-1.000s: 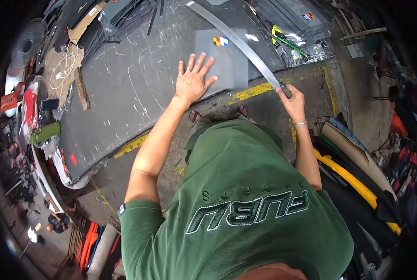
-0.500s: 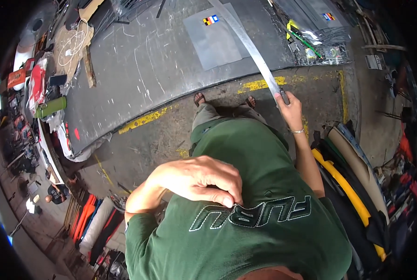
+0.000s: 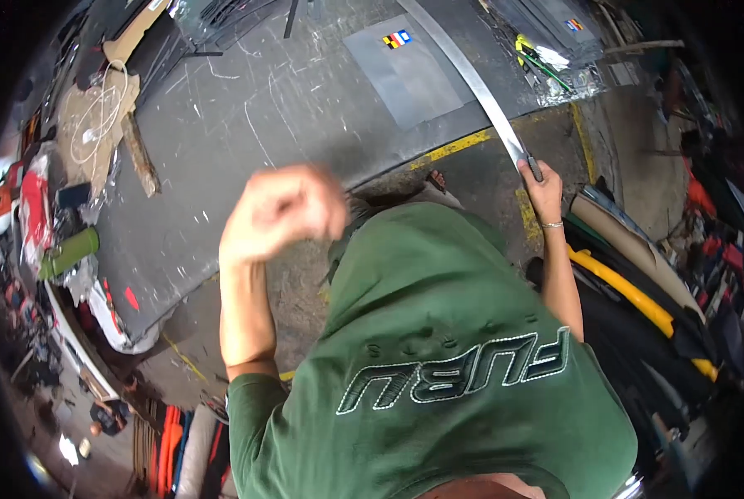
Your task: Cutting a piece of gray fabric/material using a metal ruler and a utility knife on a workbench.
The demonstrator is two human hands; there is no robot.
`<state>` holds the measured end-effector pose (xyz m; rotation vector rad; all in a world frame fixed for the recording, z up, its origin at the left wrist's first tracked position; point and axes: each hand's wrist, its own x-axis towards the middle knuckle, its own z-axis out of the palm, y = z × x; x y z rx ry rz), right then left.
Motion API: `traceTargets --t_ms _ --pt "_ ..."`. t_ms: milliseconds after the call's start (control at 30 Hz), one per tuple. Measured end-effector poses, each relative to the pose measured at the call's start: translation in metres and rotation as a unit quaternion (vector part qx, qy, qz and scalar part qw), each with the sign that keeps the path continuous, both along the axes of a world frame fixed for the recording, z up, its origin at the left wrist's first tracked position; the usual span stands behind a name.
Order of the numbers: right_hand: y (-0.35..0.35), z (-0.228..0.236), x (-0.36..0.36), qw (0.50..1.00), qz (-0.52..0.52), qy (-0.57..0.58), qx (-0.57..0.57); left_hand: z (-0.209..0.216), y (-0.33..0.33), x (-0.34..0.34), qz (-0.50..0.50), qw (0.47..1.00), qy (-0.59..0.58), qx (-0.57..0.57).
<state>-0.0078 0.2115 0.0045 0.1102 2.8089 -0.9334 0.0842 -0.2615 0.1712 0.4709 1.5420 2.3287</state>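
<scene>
My right hand (image 3: pixel 545 198) is closed round the near end of a long metal straightedge (image 3: pixel 476 87). A short dark grey piece (image 3: pixel 535 169) shows at the same grip; its kind I cannot make out. The strip reaches away over the table, across a grey sheet (image 3: pixel 405 79) with a small coloured sticker on it. My left hand (image 3: pixel 285 212) is raised in front of my body at the table's near edge, its fingers curled in. Motion blurs it, and nothing shows in it.
The dark scratched table (image 3: pixel 222 158) bears a brown board piece (image 3: pixel 97 125) with a white cord and a wood strip (image 3: pixel 141 158). A green roll (image 3: pixel 70 252) lies at its left end. Rolls of material (image 3: pixel 630 287) stand at my right. Someone (image 3: pixel 106 417) is far off at left.
My left hand has left my shirt and moved up and to the left, away from my chest. The view has shifted; my right hand still grips the straightedge.
</scene>
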Motion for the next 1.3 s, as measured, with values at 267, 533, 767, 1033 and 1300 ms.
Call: traceTargets --t_ms 267,533,767,1033,1300 --pt "-0.046 0.01 0.042 0.993 -0.074 0.042 -0.076 -0.174 0.0 -0.095 0.202 0.744 0.159 -0.617" --pt "-0.108 0.02 0.043 0.972 -0.043 -0.046 -0.224 -0.194 0.05 -0.135 0.18 0.664 0.185 -0.702" --pt "-0.11 -0.024 0.039 0.99 0.011 -0.082 -0.117 -0.191 0.058 -0.141 0.168 0.65 0.164 -0.723" --pt "-0.12 -0.004 0.025 0.986 0.026 -0.114 -0.116 -0.173 0.07 -0.157 0.179 0.657 0.175 -0.711" --pt "-0.11 -0.021 0.023 0.981 0.007 -0.11 -0.157 -0.203 0.068 -0.176 0.251 0.641 0.249 -0.681"
